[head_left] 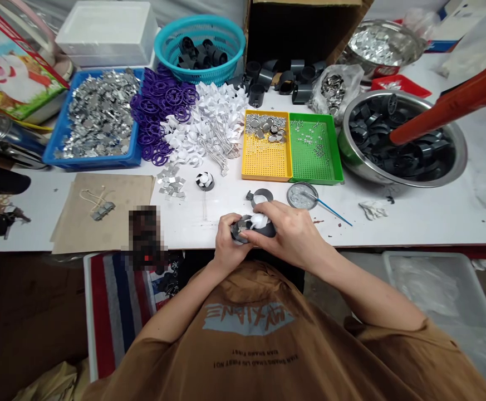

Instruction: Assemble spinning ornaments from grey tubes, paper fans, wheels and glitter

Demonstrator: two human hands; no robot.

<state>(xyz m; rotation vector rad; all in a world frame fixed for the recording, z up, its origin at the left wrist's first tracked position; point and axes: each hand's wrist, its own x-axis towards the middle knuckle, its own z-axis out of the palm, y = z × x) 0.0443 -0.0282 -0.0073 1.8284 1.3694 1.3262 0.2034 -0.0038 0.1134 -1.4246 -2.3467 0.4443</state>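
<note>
My left hand [229, 245] is closed around a dark round housing [239, 227] with shiny pieces in it, just above the table's front edge. Against it, my right hand [293, 228] grips a grey housing [268, 229] with a white fan wheel [259, 221] at its opening. My fingers cover much of both parts, and I cannot tell whether they are joined. Just beyond my hands lies a grey ring with a small tab [261, 196]. A round dish of clear paste [302, 196] stands to the right, a thin blue stick [334, 213] resting in it.
Farther left are a small fan unit [205, 180], metal plates [171, 182], white blades [203, 114] and purple rings [159, 111]. Yellow [266, 161] and green [315, 159] trays hold small metal parts. At right, a steel bowl [455, 150] of dark housings has a red-orange handle [447, 114] leaning over it.
</note>
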